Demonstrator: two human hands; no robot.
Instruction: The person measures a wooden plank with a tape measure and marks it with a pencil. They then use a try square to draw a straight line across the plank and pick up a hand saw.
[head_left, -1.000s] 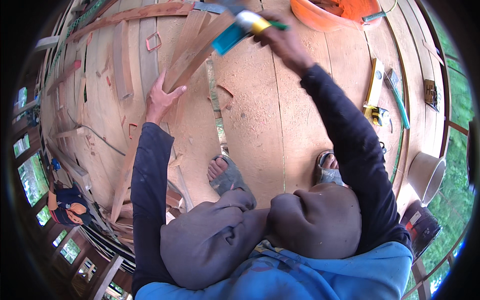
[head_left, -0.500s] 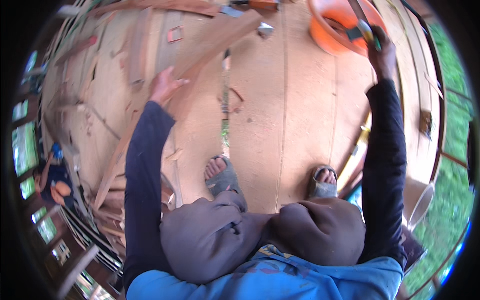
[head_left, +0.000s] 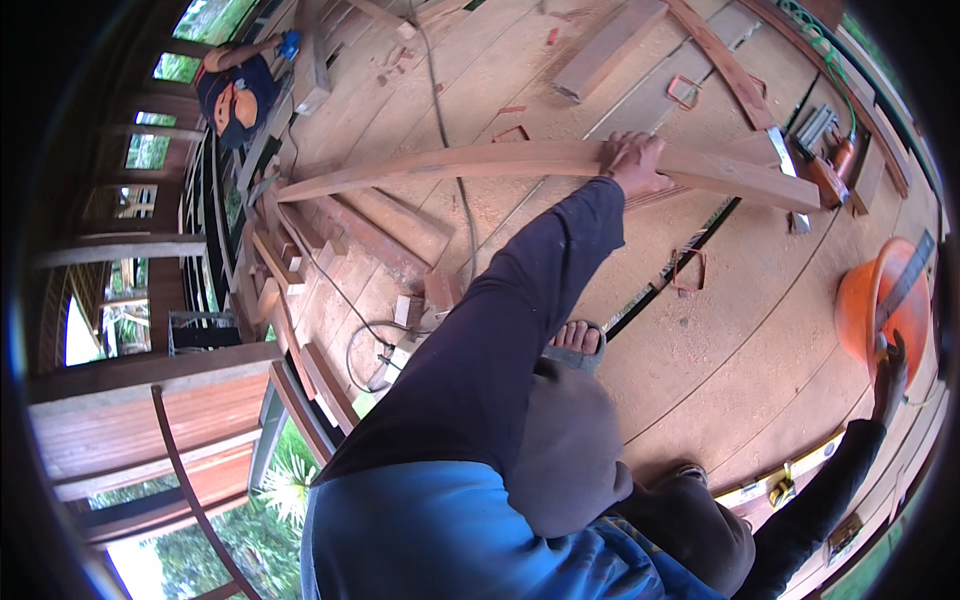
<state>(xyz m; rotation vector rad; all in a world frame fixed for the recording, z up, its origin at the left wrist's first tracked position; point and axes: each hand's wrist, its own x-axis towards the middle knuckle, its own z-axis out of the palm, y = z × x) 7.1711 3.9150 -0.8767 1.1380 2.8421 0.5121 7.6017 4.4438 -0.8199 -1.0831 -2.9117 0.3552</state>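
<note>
My left hand (head_left: pixel 635 165) is wrapped over the top of a long reddish-brown wooden beam (head_left: pixel 450 165), which lies across the view from the woodpile side toward the right. My right hand (head_left: pixel 888 368), partly in shadow at the far right, is closed around the handle end of a tool with a flat grey metal blade (head_left: pixel 908 280); it looks like a try square. The blade slants up across the mouth of an orange bucket (head_left: pixel 858 310), and the hand is against the bucket's near side. What else the bucket holds is hidden.
A power tool with an orange body (head_left: pixel 843 158) and green cord stands beyond the beam's right end. Offcuts (head_left: pixel 400 240) and a black cable (head_left: pixel 462 215) lie at left. A spirit level (head_left: pixel 810 462) lies near my right forearm. Another person (head_left: pixel 240 95) crouches at upper left.
The view has swung to the left, bringing the beam's full length into sight. My left hand stays on the beam. My right hand still holds the bladed tool, now close against the bucket.
</note>
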